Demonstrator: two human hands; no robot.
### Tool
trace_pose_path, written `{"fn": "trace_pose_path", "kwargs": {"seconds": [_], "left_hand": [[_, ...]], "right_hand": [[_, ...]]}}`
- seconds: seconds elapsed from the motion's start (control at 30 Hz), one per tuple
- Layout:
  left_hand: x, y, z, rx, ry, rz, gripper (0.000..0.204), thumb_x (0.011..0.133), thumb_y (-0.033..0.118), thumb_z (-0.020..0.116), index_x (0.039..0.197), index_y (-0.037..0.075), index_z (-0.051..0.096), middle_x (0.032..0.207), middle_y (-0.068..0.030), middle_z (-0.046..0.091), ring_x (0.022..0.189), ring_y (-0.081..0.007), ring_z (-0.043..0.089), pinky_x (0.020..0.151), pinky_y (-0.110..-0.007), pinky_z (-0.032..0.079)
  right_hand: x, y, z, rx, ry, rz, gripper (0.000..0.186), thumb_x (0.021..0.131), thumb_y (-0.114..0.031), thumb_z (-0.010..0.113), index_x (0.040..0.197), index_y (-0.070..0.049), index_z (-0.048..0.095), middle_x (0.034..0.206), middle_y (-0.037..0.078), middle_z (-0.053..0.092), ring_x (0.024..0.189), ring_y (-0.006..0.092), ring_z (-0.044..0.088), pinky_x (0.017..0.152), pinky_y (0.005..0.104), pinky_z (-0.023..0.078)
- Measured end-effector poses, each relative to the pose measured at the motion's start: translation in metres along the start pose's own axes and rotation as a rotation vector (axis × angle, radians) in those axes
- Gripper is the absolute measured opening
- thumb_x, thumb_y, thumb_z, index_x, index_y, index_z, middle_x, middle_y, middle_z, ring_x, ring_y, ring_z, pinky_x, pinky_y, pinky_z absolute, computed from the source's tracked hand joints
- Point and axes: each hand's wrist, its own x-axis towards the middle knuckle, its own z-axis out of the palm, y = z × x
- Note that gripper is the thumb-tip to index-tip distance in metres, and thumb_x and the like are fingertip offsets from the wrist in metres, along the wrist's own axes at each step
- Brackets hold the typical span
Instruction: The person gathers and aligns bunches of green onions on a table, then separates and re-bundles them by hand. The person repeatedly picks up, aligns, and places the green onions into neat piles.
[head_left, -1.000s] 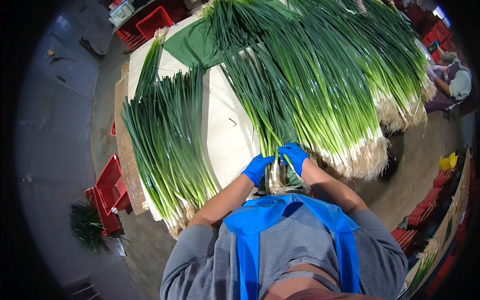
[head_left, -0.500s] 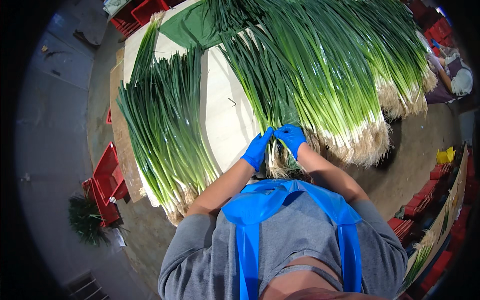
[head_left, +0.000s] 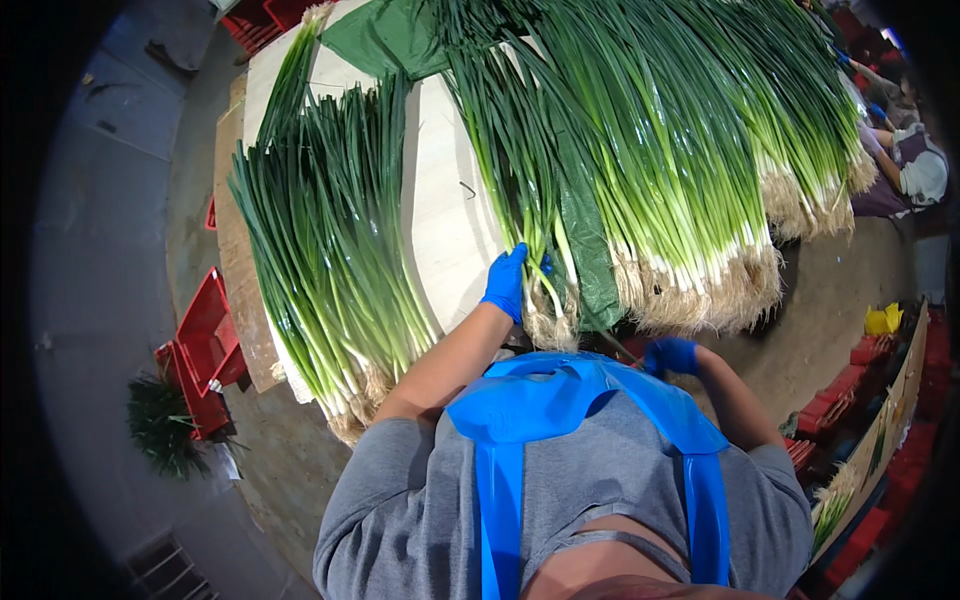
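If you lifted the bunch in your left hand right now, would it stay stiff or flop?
The bunch would probably stay fairly firm near the left hand, where the stalks look pale and straight. Its long, thin leaves would likely droop. The shaggy roots might snag on each other.

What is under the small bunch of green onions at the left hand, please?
A green sheet shows beside the bunch on its right, the pale tabletop on its left. What lies directly beneath is hidden by the bunch itself and the left hand.
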Motion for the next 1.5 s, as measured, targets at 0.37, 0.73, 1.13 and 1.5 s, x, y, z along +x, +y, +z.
{"fn": "trace_pose_path", "kwargs": {"seconds": [0.37,0.73,1.13,1.5], "left_hand": [[0.008,0.015,0.001,0.334,-0.098,-0.215,0.024,0.081,0.015,0.058,0.098,-0.003,0.056,0.081,-0.0108,0.061,0.074,-0.0205,0.060,0.070,-0.031,0.049],[-0.004,0.022,-0.011,0.276,-0.201,-0.225,0.032,0.078,0.001,0.054,0.110,-0.001,0.054,0.097,-0.0103,0.061,0.087,-0.0187,0.059,0.079,-0.029,0.046],[-0.028,0.028,0.011,0.276,-0.251,-0.201,0.034,0.081,0.014,0.061,0.112,0.001,0.052,0.098,-0.0064,0.059,0.086,-0.0151,0.056,0.077,-0.027,0.045],[-0.024,0.023,-0.005,0.184,-0.244,-0.110,0.034,0.081,0.013,0.060,0.110,-0.001,0.051,0.099,-0.0110,0.060,0.088,-0.0182,0.058,0.079,-0.030,0.047]], "right_hand": [[-0.035,0.148,-0.019,-0.490,0.509,0.849,0.033,0.075,-0.032,0.060,0.098,-0.007,0.062,0.090,0.015,0.063,0.069,0.0242,0.060,0.061,0.0368,0.049],[0.126,-0.130,-0.020,-0.149,0.749,-0.022,0.039,0.078,-0.038,0.057,0.101,-0.006,0.055,0.098,0.019,0.059,0.090,0.0370,0.055,0.077,0.0425,0.045],[0.139,-0.166,-0.014,0.596,0.485,-0.035,0.059,0.075,-0.047,0.060,0.110,-0.002,0.049,0.096,0.014,0.059,0.091,0.0254,0.055,0.079,0.0390,0.042],[0.140,-0.147,0.001,0.692,0.303,-0.267,0.039,0.077,-0.014,0.061,0.112,0.000,0.050,0.102,0.008,0.057,0.092,0.0156,0.053,0.082,0.0300,0.042]]}}
